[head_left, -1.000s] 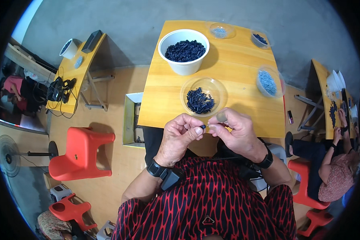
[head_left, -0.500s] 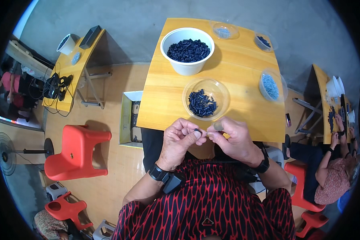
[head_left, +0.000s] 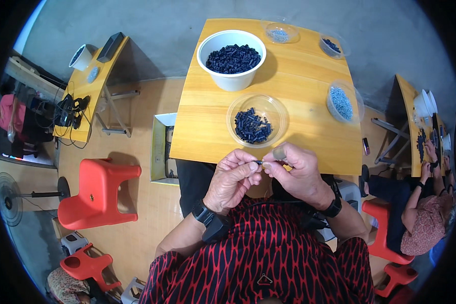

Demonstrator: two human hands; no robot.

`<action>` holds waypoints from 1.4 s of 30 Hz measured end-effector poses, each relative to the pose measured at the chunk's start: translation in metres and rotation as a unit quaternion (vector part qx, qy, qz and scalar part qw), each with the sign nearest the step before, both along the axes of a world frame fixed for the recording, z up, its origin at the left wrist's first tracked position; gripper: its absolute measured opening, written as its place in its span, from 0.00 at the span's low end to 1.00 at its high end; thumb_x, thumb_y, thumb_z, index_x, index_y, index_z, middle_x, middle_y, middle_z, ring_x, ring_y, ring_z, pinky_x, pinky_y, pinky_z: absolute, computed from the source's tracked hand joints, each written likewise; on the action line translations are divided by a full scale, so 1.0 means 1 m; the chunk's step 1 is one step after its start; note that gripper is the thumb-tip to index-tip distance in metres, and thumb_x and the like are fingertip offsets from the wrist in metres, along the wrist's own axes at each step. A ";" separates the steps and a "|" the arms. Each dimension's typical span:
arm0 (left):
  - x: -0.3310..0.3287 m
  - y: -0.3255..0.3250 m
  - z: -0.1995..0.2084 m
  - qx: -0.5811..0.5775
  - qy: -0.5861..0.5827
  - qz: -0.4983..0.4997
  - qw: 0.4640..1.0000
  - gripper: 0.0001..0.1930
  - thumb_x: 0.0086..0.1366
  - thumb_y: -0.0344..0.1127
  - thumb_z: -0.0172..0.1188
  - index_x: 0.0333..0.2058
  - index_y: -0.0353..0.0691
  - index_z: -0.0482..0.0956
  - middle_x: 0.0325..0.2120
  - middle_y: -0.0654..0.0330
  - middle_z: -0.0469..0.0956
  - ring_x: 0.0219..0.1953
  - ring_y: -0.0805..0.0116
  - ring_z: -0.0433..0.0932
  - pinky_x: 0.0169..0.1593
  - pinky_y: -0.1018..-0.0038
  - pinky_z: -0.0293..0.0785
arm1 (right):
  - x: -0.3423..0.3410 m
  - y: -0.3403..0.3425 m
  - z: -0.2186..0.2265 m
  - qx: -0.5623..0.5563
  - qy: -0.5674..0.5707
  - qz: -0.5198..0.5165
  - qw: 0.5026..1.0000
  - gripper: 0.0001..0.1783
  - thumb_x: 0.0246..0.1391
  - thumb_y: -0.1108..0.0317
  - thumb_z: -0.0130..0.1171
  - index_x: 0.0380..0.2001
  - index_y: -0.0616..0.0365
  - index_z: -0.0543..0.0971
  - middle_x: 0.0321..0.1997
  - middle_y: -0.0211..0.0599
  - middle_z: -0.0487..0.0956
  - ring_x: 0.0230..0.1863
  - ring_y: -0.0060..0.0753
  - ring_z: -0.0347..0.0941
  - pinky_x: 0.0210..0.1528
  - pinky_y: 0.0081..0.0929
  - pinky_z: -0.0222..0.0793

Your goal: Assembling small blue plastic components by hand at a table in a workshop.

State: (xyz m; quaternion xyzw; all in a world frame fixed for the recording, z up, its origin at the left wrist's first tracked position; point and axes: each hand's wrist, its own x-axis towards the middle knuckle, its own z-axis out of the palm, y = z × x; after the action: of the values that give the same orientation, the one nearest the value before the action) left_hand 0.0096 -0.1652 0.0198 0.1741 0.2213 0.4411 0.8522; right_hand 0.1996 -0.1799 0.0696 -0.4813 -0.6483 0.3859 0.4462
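Observation:
My left hand [head_left: 234, 178] pinches a small dark plastic tube [head_left: 259, 162] between thumb and fingers, just past the table's near edge. My right hand [head_left: 300, 171] is closed at the tube's right end, its fingertips pressed together; what they hold is too small to make out. One of its fingers wears an olive-coloured cover [head_left: 279, 153]. Directly beyond my hands, a clear plastic bowl [head_left: 278, 133] holds a heap of similar dark tubes [head_left: 252, 125]. Farther back and left stands a white tub [head_left: 232, 81] full of more such tubes.
Clear containers with small silvery pieces stand at the table's right [head_left: 341, 104] and far edge [head_left: 278, 35]; another with dark pieces [head_left: 331, 45] is at the far right corner. A red chair [head_left: 99, 192] and an open box [head_left: 159, 152] are left. A co-worker [head_left: 424, 223] sits right.
The fingertips of both hands have come closer together at the tube, which now points sideways between them. The view has shifted slightly, so the table sits a little higher.

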 end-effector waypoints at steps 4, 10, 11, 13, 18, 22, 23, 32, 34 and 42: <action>0.000 -0.002 0.002 0.011 0.049 -0.006 0.999 0.03 0.67 0.23 0.61 0.38 0.37 0.77 0.31 0.55 0.83 0.29 0.69 0.83 0.33 0.77 0.81 | 0.006 0.001 0.006 0.071 -0.070 0.027 0.995 0.05 0.53 0.79 0.64 0.33 0.65 0.78 0.31 0.43 0.81 0.30 0.36 0.81 0.33 0.28 0.76; 0.000 -0.007 0.002 0.093 0.118 -0.010 0.989 0.04 0.65 0.21 0.61 0.36 0.37 0.77 0.31 0.53 0.83 0.30 0.69 0.84 0.34 0.77 0.83 | 0.015 0.000 0.025 0.126 -0.234 0.138 0.954 0.05 0.51 0.79 0.64 0.32 0.62 0.80 0.32 0.45 0.81 0.31 0.46 0.80 0.33 0.31 0.76; 0.000 -0.007 0.002 0.097 0.119 -0.015 0.988 0.04 0.66 0.21 0.61 0.36 0.36 0.77 0.31 0.53 0.83 0.30 0.68 0.84 0.35 0.76 0.83 | 0.019 0.004 0.024 0.114 -0.209 0.152 0.959 0.06 0.52 0.79 0.63 0.35 0.64 0.78 0.33 0.45 0.80 0.31 0.44 0.81 0.33 0.31 0.76; 0.005 -0.006 0.005 0.062 0.065 -0.014 0.996 0.04 0.66 0.21 0.60 0.37 0.36 0.77 0.32 0.52 0.83 0.31 0.66 0.85 0.35 0.75 0.83 | 0.020 0.004 0.017 0.101 -0.186 0.164 0.964 0.07 0.54 0.78 0.62 0.38 0.66 0.77 0.33 0.45 0.80 0.31 0.42 0.81 0.33 0.31 0.76; 0.008 -0.005 -0.008 0.006 -0.078 -0.011 0.997 0.04 0.67 0.21 0.59 0.38 0.36 0.77 0.34 0.50 0.83 0.33 0.62 0.84 0.38 0.72 0.83 | 0.014 -0.002 -0.001 -0.175 0.139 0.055 0.973 0.09 0.60 0.76 0.62 0.42 0.68 0.78 0.40 0.38 0.83 0.38 0.21 0.80 0.41 0.21 0.78; 0.006 -0.005 -0.017 -0.011 -0.095 -0.012 0.995 0.04 0.67 0.22 0.59 0.39 0.38 0.78 0.36 0.50 0.83 0.35 0.62 0.84 0.40 0.71 0.83 | 0.012 -0.002 -0.009 -0.036 0.042 0.061 0.997 0.05 0.58 0.76 0.63 0.38 0.65 0.80 0.38 0.38 0.83 0.36 0.23 0.80 0.39 0.21 0.77; 0.007 -0.005 -0.019 -0.009 -0.102 -0.013 0.995 0.04 0.68 0.22 0.59 0.39 0.38 0.78 0.36 0.51 0.83 0.35 0.62 0.84 0.41 0.71 0.83 | 0.011 0.000 -0.007 -0.036 0.041 0.060 0.997 0.05 0.58 0.76 0.63 0.38 0.65 0.80 0.38 0.38 0.83 0.36 0.23 0.80 0.39 0.21 0.77; 0.005 -0.003 -0.024 0.066 -0.041 -0.017 0.997 0.05 0.66 0.21 0.60 0.38 0.38 0.77 0.35 0.53 0.83 0.37 0.66 0.84 0.42 0.73 0.84 | 0.011 0.006 -0.001 0.029 -0.015 0.093 0.995 0.03 0.53 0.79 0.65 0.33 0.64 0.82 0.35 0.38 0.81 0.36 0.30 0.80 0.38 0.25 0.75; 0.002 -0.003 -0.021 0.063 -0.022 -0.024 0.997 0.04 0.66 0.21 0.60 0.38 0.37 0.76 0.34 0.53 0.82 0.36 0.66 0.84 0.41 0.72 0.83 | 0.019 0.012 0.002 0.002 -0.026 0.158 0.987 0.03 0.54 0.79 0.63 0.33 0.64 0.82 0.35 0.40 0.81 0.36 0.33 0.79 0.39 0.28 0.75; -0.006 0.007 -0.031 0.025 -0.019 0.034 0.999 0.04 0.66 0.21 0.59 0.38 0.36 0.76 0.30 0.54 0.80 0.27 0.68 0.79 0.36 0.72 0.79 | 0.023 0.097 0.018 0.173 -0.315 0.043 0.932 0.05 0.53 0.72 0.57 0.27 0.61 0.80 0.28 0.46 0.76 0.32 0.51 0.75 0.35 0.41 0.71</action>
State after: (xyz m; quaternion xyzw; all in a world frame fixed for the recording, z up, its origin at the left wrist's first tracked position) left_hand 0.0034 -0.1585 -0.0109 0.1793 0.1997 0.4783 0.8362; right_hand 0.2225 -0.0826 0.0876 -0.4656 -0.8320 0.1154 0.2787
